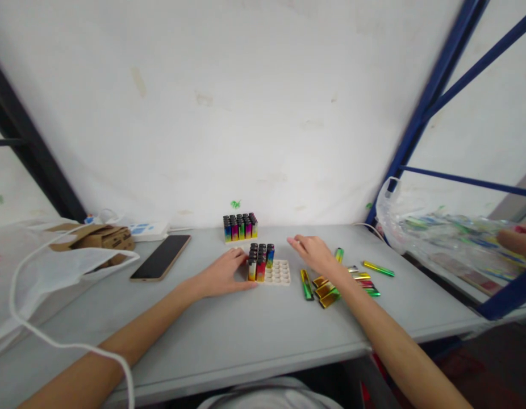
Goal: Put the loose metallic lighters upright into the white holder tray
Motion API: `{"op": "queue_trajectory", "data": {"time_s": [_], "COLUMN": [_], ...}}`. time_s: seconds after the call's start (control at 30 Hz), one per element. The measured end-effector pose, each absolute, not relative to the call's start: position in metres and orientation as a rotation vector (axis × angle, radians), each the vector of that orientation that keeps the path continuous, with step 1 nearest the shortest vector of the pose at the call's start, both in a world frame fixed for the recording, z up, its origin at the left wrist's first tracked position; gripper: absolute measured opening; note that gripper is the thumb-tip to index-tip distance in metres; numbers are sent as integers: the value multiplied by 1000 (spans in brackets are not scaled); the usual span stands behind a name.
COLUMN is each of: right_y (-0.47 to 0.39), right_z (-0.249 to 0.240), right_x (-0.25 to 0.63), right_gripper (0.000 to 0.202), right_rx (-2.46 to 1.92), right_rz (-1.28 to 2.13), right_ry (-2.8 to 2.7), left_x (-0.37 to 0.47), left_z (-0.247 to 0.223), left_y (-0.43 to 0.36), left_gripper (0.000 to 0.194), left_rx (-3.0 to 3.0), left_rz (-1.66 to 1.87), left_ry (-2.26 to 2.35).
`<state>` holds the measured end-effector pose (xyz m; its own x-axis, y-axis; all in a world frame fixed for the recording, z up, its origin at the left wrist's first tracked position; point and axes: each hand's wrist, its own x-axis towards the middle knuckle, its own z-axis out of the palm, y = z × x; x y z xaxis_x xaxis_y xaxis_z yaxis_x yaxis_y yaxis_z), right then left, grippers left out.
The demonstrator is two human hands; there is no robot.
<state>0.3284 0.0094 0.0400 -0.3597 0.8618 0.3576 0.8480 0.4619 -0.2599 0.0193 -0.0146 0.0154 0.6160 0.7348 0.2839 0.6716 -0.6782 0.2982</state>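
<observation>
Several lighters (261, 270) with dark tops and colourful bodies stand upright in the left part of a white tray (284, 265); the tray's right part shows bare round sockets. My left hand (224, 274) holds this tray at its left end, thumb along the front and fingers behind. My right hand (314, 254) is over the table to the right of the tray, fingers stretched out leftward, with nothing visible in them. Beneath and beside my right forearm lie loose shiny lighters (306, 284) in green, gold and red, partly hidden by the arm.
A second block of upright lighters (240, 228) stands by the wall. To the left lie a phone (161, 258), a cardboard box (101, 241) and a white plastic bag (37, 272) with a cord. A blue metal frame (422, 108) rises at right; another person's hand (518, 241) shows beyond.
</observation>
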Motion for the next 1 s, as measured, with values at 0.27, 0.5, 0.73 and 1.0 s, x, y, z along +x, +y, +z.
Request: {"op": "queue_trajectory", "data": {"time_s": [0.27,0.5,0.73,1.0], "right_y": [36,41,24,-9], "right_z": [43,31,30,31], "right_x": [449,422,353,299], "right_gripper": [55,45,23,48], "right_rx": [-2360,-1875,-1121,-988], "right_rz": [64,274,602,1138], "right_ry": [-1911,-2243,-2141,-1869], "left_x": [20,20,21,21], "left_z": [17,17,20,19], "left_y": [-17,-17,-18,-18], "left_gripper": [62,64,63,60], "left_rx": [2676,2677,2673,2660], "left_rz": [616,558,564,582], "left_ry": [1166,1201,1182,1174]}}
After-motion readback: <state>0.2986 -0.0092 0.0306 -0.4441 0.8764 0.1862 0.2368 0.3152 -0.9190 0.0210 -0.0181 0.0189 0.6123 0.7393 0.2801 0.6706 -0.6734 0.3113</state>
